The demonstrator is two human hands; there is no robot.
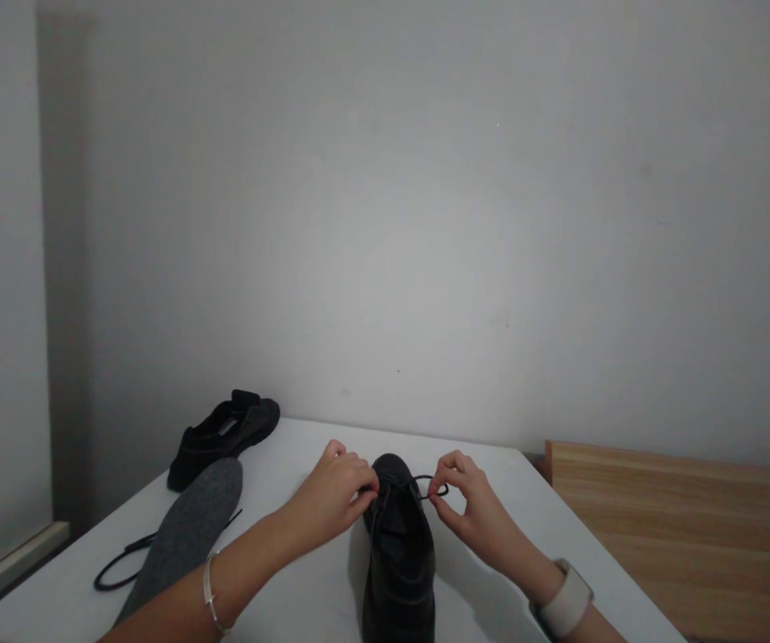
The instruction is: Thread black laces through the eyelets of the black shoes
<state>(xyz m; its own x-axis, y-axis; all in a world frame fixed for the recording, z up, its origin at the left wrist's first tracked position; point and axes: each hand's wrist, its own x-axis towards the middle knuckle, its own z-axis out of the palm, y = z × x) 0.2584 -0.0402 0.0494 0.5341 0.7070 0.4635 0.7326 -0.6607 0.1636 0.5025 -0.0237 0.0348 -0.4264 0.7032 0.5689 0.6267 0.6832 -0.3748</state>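
Note:
A black shoe (399, 563) stands upright on the white table, its toe pointing away from me. Out from its right side comes a loop of black shoelace (423, 479), pinched between the thumb and forefinger of my right hand (469, 505). My left hand (335, 491) is closed at the shoe's left side, near the lacing. Its fingertips press together there, and what they hold is mostly hidden, though it appears to be the lace's other side. The heel end runs off the bottom of the view.
Another black shoe (224, 433) sits at the table's far left edge, tongue raised. In front of it lies a grey insole (190, 518) over a loose black lace (112, 572). A white table (311, 439) meets the wall; a wooden board (680, 527) stands right of it.

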